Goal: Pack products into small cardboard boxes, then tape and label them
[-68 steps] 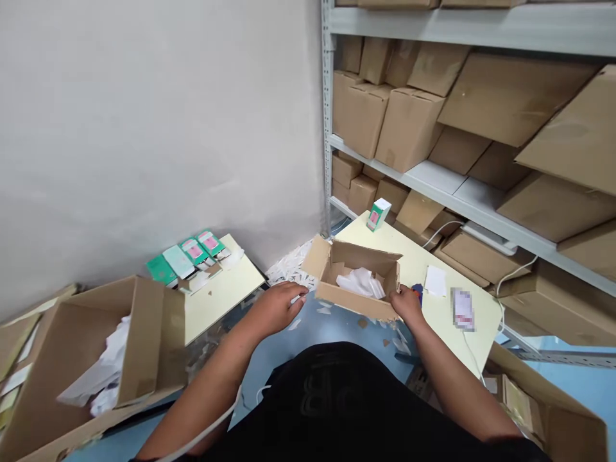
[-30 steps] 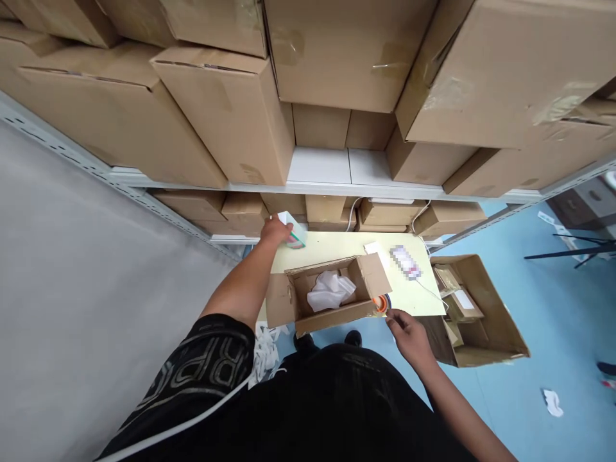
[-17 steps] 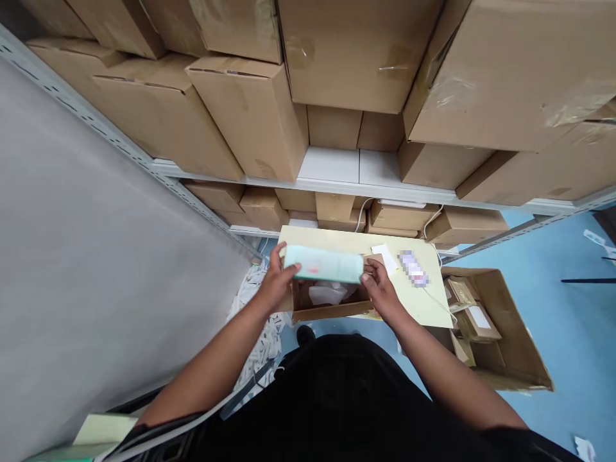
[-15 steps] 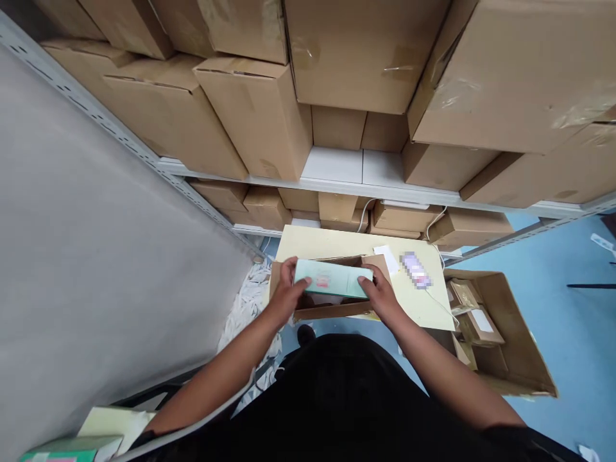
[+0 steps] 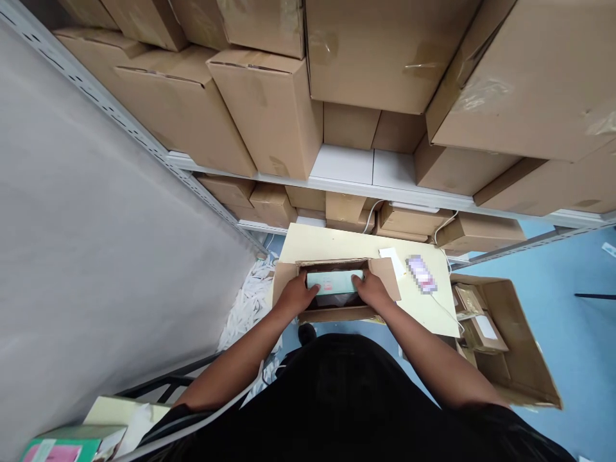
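A pale mint-green box [image 5: 335, 282] with a small pink-red mark lies level inside the opening of a cardboard carton [image 5: 384, 273]. My left hand [image 5: 297, 295] grips its left end, thumb on top. At the other end my right hand [image 5: 371, 289] holds it the same way. Both hands' other fingers are partly hidden at the box ends. Whitish material [image 5: 337, 299] shows inside the carton, in front of the green box. The carton stands on a cream table [image 5: 332, 237] with its side flaps folded outward.
A blurred phone-like object [image 5: 421, 274] with a white cable and a white paper [image 5: 392, 260] lie on the table. A larger open carton [image 5: 517, 346] stands at right. Shelves with brown boxes [image 5: 269, 115] rise behind; a grey wall [image 5: 120, 256] bounds the left. Paper shreds [image 5: 245, 301] cover the floor.
Both hands have lowered the green box from above the carton into its opening. The camera view has shifted slightly.
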`<action>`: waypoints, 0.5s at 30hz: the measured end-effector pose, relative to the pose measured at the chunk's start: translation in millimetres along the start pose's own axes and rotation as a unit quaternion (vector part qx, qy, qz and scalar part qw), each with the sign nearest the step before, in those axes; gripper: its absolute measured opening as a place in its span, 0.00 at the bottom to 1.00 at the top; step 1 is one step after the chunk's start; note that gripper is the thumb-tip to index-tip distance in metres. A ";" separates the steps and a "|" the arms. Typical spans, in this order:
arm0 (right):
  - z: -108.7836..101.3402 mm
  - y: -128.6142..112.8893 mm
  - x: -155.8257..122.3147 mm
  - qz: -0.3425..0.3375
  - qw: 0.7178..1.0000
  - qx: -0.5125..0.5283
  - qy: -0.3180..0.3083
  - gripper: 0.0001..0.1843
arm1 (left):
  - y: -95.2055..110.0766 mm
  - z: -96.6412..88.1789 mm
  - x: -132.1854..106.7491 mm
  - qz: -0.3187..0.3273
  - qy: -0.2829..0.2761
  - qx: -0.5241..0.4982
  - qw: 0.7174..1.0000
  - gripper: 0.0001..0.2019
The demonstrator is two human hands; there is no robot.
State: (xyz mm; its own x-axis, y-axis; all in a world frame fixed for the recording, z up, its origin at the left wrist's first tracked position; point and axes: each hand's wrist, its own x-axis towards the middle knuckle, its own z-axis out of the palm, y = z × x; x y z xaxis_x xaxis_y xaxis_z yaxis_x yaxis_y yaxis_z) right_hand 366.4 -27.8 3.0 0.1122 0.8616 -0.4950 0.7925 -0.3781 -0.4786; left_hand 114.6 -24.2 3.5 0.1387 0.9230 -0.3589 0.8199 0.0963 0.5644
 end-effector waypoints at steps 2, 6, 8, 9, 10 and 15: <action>2.6 -3.6 2.9 0.002 0.999 -0.038 -0.004 0.22 | 2.4 0.6 5.2 -0.003 -0.008 0.053 0.999 0.28; -6.2 6.4 -6.8 -0.061 0.995 -0.047 0.063 0.22 | -3.0 -0.9 2.1 0.078 0.023 0.072 0.994 0.25; -13.9 22.0 -14.2 -0.087 0.985 -0.060 0.138 0.26 | -13.0 -0.6 -7.0 0.112 0.096 0.064 0.987 0.23; -16.7 31.3 -16.5 -0.077 0.982 -0.073 0.156 0.29 | -19.6 0.9 -12.2 0.111 0.133 0.057 0.983 0.25; -18.1 40.7 -17.4 -0.051 0.984 -0.084 0.149 0.31 | -26.9 3.7 -17.0 0.098 0.164 0.045 0.981 0.30; -1.5 70.7 -3.1 0.060 0.996 -0.060 -0.026 0.27 | -66.2 33.4 -26.0 -0.009 0.231 -0.142 0.962 0.52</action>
State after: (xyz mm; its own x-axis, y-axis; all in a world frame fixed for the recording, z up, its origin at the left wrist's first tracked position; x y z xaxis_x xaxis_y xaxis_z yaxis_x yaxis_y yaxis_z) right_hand 423.0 -56.7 -28.2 0.1815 0.7933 -0.5812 0.8414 -0.4312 -0.3257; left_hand 75.2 -67.1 -49.4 -0.1905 0.9809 -0.0383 0.6253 0.1513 0.7656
